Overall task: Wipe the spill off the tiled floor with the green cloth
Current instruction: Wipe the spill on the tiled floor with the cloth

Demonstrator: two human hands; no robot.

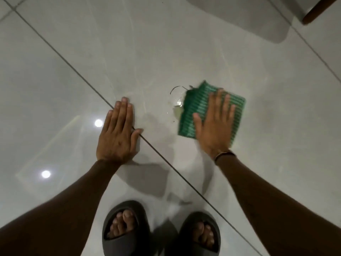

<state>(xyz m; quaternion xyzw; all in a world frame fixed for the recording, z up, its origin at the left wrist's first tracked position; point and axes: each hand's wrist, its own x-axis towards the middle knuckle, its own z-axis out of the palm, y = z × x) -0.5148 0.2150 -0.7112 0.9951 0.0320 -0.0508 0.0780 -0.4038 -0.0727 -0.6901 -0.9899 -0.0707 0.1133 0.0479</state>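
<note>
Green cloth [191,106] is pressed to the floor beneath straight, slightly spread fingers [219,102] of the right hand [215,124]. Nothing is gripped or pinched by them; the palm is laid flat on the ribbed fabric, and the outline of the hand is somewhat blurred. A thin dark band [223,156] is worn at that wrist. The cloth is folded into a rough square, and its left edge is touching the spill [177,105], a small clear puddle with a thin dark curved outline at its far side. A few tiny droplets are seen just beside the puddle.

The left hand [118,133] is laid palm down on the bare tile, well apart from the cloth. Its fingers [124,111] are held straight and close together, with nothing held, and the thumb is set across a dark grout line [73,69] that runs diagonally over the pale glossy tiled floor [166,43].

Two round light reflections [98,123] are seen on the tile to the left of that hand. Dark slippers [125,235] are worn on both feet at the lower edge of the view. A brown furniture leg [317,10] is visible at the top right corner, near a grey rounded patch [239,21] on the floor.
</note>
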